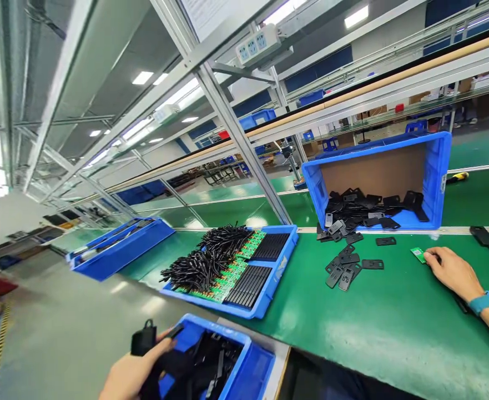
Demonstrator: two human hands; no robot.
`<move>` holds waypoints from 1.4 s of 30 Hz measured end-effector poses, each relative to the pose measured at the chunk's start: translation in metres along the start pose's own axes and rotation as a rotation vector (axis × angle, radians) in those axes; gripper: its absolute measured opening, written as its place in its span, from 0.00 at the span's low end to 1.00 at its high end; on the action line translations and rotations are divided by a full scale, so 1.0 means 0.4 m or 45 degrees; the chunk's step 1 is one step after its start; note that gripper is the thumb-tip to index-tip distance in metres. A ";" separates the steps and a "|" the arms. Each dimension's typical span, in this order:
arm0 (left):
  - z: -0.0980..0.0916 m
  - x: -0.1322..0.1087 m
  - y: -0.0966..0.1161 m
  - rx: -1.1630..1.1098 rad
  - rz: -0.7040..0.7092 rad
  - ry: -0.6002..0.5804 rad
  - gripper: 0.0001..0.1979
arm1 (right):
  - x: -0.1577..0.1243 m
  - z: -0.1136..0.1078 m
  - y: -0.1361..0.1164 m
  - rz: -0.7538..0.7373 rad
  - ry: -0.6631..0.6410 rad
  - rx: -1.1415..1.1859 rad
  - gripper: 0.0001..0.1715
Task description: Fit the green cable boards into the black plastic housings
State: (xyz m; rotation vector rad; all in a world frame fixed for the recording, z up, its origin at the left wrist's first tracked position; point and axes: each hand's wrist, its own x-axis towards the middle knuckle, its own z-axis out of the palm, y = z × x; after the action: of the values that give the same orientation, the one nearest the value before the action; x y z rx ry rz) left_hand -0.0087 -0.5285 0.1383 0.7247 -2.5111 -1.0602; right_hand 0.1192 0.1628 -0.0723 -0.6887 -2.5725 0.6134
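Low at the left, my left hand (130, 371) is closed around a black plastic piece with a small loop (144, 339). It is beside a blue bin (261, 364) heaped with dark parts; the palm side is hidden. On the right, my right hand (454, 272) pinches a small green circuit board (418, 255) just above the green bench, its far end hidden by the fingers. Between the hands, flat black plastic covers (346, 278) lie loose on the bench. More black covers (358, 205) spill from a blue crate (444, 166) tipped on its side.
A blue tray (283, 272) holds rows of green boards with bundled black cables. Another blue bin (121, 250) stands farther left. Black cabled pieces (485, 238) lie at the right edge, and a yellow-handled tool (458, 178) is behind the crate. A metal post (244, 133) rises behind the tray.
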 end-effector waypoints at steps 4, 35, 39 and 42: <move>0.136 -0.041 0.226 -0.382 0.074 -0.537 0.19 | -0.002 -0.002 -0.006 -0.005 0.020 -0.006 0.24; 0.788 -0.342 0.425 -0.386 0.850 -1.073 0.16 | -0.037 -0.026 -0.092 0.171 0.216 0.007 0.23; 0.815 -0.455 0.422 -0.585 0.594 -1.459 0.27 | -0.029 -0.006 -0.116 0.179 0.196 -0.063 0.24; 0.820 -0.544 0.402 -0.748 0.411 -1.687 0.33 | -0.014 0.008 -0.130 0.214 0.203 -0.080 0.18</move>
State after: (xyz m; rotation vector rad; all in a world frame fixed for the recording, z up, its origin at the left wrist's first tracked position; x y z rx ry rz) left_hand -0.0367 -0.1224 0.0149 -0.8147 -2.6589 -2.4863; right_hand 0.1032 0.1181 -0.0501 -0.9427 -2.4121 0.5090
